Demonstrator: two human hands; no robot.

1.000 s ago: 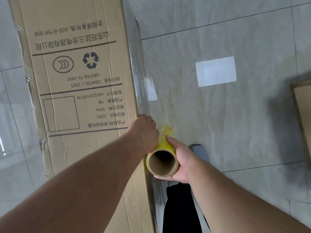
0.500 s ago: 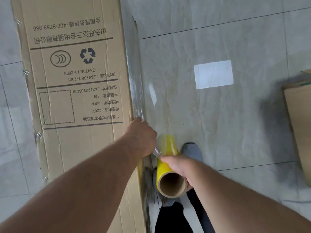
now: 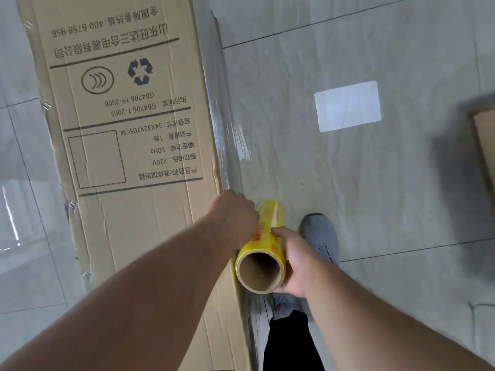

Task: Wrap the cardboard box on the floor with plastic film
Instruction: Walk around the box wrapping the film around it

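Gripping the yellow roll of plastic film [image 3: 263,246], the right hand [image 3: 293,266] is curling its fingers around the near end of the tube, thumb lying across the top, with the open cardboard core facing the camera. The roll is pointing away from the person, tilted slightly, just beside the right long edge of the cardboard box [image 3: 128,145]. The left hand [image 3: 235,218] is reaching across to the far part of the roll, at the box's right edge; its fingers are curled and turned away from the camera, so whether it is pinching film or pressing on the box cannot be told.

Below the roll, a black trouser leg [image 3: 290,341] is showing, and to the right of the roll a grey sneaker [image 3: 321,235] is standing on the floor [image 3: 375,196].

The cardboard box is lying flat on the pale tiled floor, running from the near edge of the view to the far one, its top face printed with upside-down text, a recycling symbol and a dashed rectangle. Clear stretched film [image 3: 225,124] is lying glossy and wrinkled along the box's right side, beyond the left hand.

Farther to the right of the box, a bright white rectangular patch [image 3: 348,109] is lying on the floor, and the corner of another piece of cardboard [image 3: 486,140] is showing at the right border.
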